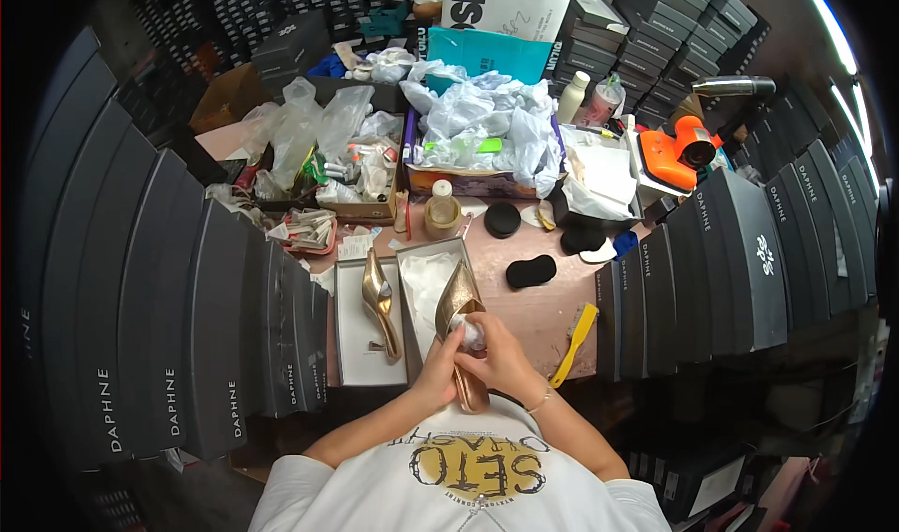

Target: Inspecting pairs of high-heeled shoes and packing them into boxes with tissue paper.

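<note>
A gold pointed-toe shoe (458,296) is held over the near end of an open shoe box, its toe pointing away from me. My left hand (436,375) is closed round its side. At the shoe's opening my right hand (506,356) pinches a wad of white paper (471,333); how deep the wad sits is hidden. The matching gold shoe (377,293) lies on its side in the left half of the box (354,371). White tissue paper (428,279) lines the right half, partly under the held shoe.
A yellow-handled brush (575,343), black sponge (531,272) and round black tin (502,219) lie to the right. Behind stand a jar (442,215), a carton of crumpled plastic (487,120) and an orange tape dispenser (670,155). Dark shoe boxes (150,298) wall both sides.
</note>
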Demonstrator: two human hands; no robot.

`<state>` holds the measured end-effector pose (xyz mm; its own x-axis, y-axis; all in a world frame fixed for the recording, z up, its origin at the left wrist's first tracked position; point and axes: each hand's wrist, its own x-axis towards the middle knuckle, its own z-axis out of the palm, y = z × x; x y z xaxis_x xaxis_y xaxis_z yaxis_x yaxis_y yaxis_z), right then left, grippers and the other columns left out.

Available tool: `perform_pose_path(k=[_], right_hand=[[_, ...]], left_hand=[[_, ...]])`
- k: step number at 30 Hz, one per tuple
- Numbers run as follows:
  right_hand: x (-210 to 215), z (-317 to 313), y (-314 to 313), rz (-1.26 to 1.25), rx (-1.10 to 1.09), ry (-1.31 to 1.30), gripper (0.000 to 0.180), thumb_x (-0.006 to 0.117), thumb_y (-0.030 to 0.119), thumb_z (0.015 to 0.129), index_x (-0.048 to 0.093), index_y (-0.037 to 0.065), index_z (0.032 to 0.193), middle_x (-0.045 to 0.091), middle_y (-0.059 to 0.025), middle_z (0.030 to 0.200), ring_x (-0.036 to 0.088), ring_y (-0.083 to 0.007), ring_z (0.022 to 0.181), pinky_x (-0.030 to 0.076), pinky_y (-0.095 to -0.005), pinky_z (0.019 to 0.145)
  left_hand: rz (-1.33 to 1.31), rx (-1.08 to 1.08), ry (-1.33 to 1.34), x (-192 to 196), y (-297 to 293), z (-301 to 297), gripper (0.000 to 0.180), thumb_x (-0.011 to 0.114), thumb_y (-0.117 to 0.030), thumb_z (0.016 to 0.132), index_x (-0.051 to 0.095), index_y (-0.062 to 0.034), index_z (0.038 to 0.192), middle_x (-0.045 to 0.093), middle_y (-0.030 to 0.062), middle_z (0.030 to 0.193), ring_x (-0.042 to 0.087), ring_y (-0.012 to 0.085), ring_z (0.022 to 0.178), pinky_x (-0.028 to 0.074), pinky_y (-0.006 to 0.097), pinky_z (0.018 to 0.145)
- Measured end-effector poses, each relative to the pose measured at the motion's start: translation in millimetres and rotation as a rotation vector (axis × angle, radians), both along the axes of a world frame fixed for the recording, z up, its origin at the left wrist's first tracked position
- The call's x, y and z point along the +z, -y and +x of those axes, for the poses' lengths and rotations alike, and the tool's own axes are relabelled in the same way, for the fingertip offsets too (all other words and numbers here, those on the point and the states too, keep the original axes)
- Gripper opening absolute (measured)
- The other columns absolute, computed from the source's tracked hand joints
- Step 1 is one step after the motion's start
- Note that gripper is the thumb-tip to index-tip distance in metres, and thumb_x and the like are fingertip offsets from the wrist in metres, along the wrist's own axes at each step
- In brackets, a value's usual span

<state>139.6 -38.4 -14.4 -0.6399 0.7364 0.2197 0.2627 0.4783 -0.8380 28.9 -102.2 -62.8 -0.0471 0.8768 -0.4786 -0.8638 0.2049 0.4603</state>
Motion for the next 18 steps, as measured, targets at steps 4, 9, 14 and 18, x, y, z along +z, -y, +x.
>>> perform_pose_path(k=[4, 9, 14, 18], right_hand=[[-12, 18, 5, 0.122, 0.017, 0.06, 0.035, 0.066, 0.005, 0.072, 0.058, 0.003, 0.105, 0.056, -0.0151, 0.104, 0.058, -0.0336, 0.091, 0.05, -0.0385, 0.073], [-51, 3, -22, 0.327, -0.095, 0.157, 0.045, 0.069, 0.007, 0.066, 0.055, 0.004, 0.108, 0.055, -0.0135, 0.101, 0.055, -0.0326, 0.093, 0.047, -0.0395, 0.074], [-37, 7, -30, -0.205, -0.159, -0.226, 0.086, 0.081, 0.012, 0.064, 0.033, 0.002, 0.135, 0.053, -0.013, 0.113, 0.046, -0.0267, 0.116, 0.041, -0.0343, 0.096], [-37, 4, -45, -0.483, -0.063, -0.251, 0.09, 0.076, 0.006, 0.068, 0.024, 0.003, 0.141, 0.048, -0.012, 0.124, 0.048, -0.0194, 0.112, 0.04, -0.0281, 0.095]], left_hand=[[-0.045, -0.133, 0.262, 5, 9, 4, 0.028, 0.048, -0.028, 0.097, 0.045, -0.0091, 0.118, 0.058, 0.0074, 0.099, 0.062, 0.0179, 0.087, 0.056, 0.032, 0.067], [-0.08, -0.153, -0.065, 1, 8, 3, 0.037, 0.043, -0.043, 0.096, 0.049, -0.0098, 0.112, 0.056, 0.0052, 0.096, 0.061, 0.0148, 0.081, 0.056, 0.033, 0.07], [0.025, -0.281, -0.047, 1, 7, -1, 0.054, 0.037, -0.056, 0.093, 0.046, -0.0066, 0.114, 0.057, 0.0085, 0.092, 0.062, 0.0165, 0.069, 0.056, 0.032, 0.064], [-0.015, -0.301, -0.215, 22, 10, 6, 0.053, 0.044, -0.054, 0.092, 0.044, -0.0048, 0.112, 0.058, 0.0102, 0.085, 0.062, 0.0165, 0.069, 0.055, 0.031, 0.061]])
